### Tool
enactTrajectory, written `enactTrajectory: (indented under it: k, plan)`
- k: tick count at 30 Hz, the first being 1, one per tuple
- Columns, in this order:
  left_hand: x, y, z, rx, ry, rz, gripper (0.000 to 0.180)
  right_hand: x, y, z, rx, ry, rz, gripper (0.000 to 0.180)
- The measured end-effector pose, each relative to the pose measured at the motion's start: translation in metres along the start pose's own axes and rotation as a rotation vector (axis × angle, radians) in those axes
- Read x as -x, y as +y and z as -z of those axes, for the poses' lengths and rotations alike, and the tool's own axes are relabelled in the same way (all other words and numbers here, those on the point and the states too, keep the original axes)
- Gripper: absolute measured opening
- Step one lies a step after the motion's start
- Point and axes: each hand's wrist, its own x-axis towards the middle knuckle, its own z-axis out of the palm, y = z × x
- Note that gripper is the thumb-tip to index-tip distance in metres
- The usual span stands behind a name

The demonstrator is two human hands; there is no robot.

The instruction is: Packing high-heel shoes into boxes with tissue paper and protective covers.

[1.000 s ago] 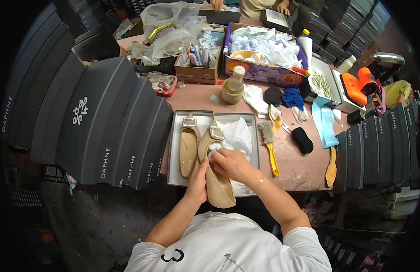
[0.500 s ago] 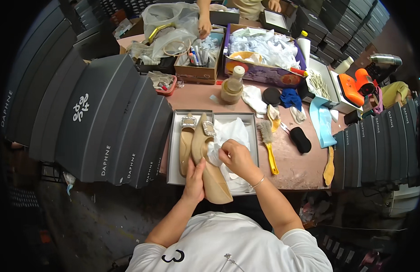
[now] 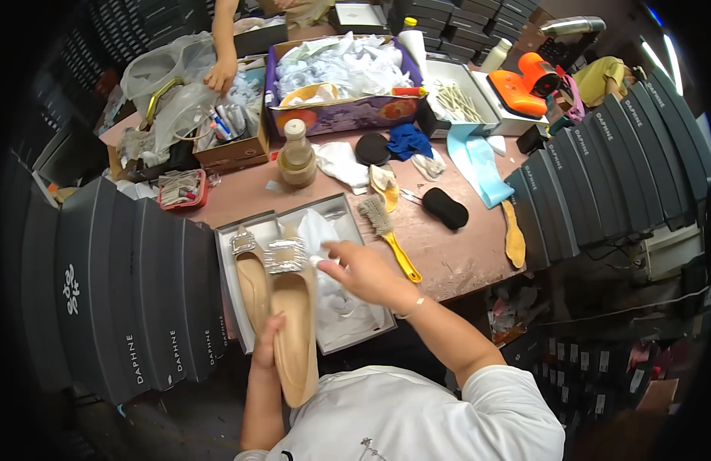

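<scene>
My left hand (image 3: 268, 346) grips a beige flat shoe (image 3: 293, 338) by its side, sole away from me, heel toward my body. A sparkling square buckle (image 3: 285, 256) decorates its toe. Close to that buckle, my right hand (image 3: 371, 274) pinches a small white wad (image 3: 317, 262), partly blurred, between thumb and fingers. Under the hands lies an open grey shoebox (image 3: 380, 330). In its left part rests the matching beige shoe (image 3: 253, 288), also buckled. White tissue paper (image 3: 342, 311) fills the right part.
Right of the box lie a yellow-handled brush (image 3: 402, 256), a black sponge (image 3: 445, 208) and cloths. A glass bottle (image 3: 296, 163) stands behind. Dark shoeboxes (image 3: 102, 307) flank the left, more (image 3: 593, 177) the right. Across the table, another person's hand (image 3: 221, 75) is at a carton.
The view has swung right. The held shoe has turned so its inside and buckle face up. My right hand has drawn back from the shoe's side and now shows a white wad.
</scene>
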Motion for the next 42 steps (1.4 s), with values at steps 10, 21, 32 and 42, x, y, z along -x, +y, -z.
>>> enactTrajectory:
  k: [10,21,32,42]
  plan:
    - [-0.014,-0.008,-0.045,-0.815,-0.285,-0.416,0.091,0.037,0.001,-0.016,-0.517,-0.102,-0.035,0.047]
    - [-0.062,0.018,-0.04,0.245,-0.117,-0.023,0.074,-0.094,0.164,0.088,0.544,0.527,-0.348,0.066]
    - [-0.096,0.029,-0.032,0.233,-0.345,0.048,0.082,-0.036,0.08,0.074,-0.247,0.537,-0.01,0.034]
    - [-0.067,0.03,-0.024,0.239,-0.253,0.057,0.077,-0.061,0.057,0.06,-1.397,0.313,-0.145,0.028]
